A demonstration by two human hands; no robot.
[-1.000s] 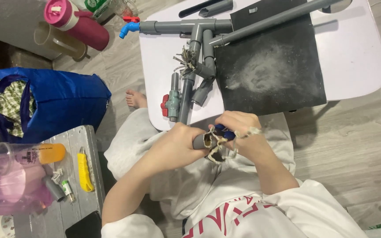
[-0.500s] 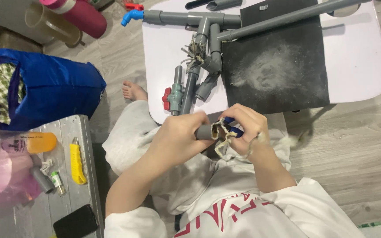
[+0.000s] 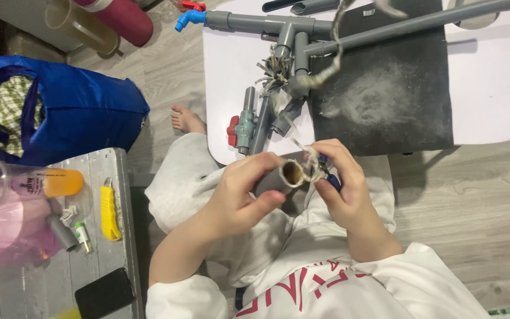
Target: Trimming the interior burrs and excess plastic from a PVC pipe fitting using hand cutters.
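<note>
The left hand gripped a short grey pipe piece over the lap — its open end up — while the right hand pinched a pale strip at its rim, near the white worktop.

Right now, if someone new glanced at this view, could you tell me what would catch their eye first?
Probably the two hands at the centre: the left hand grips a short grey pipe piece, its open end facing up, while the right hand works pale fibre at its rim. Next, the grey pipe assembly with a blue tap on the white table above, and the blue bag at left.
</note>
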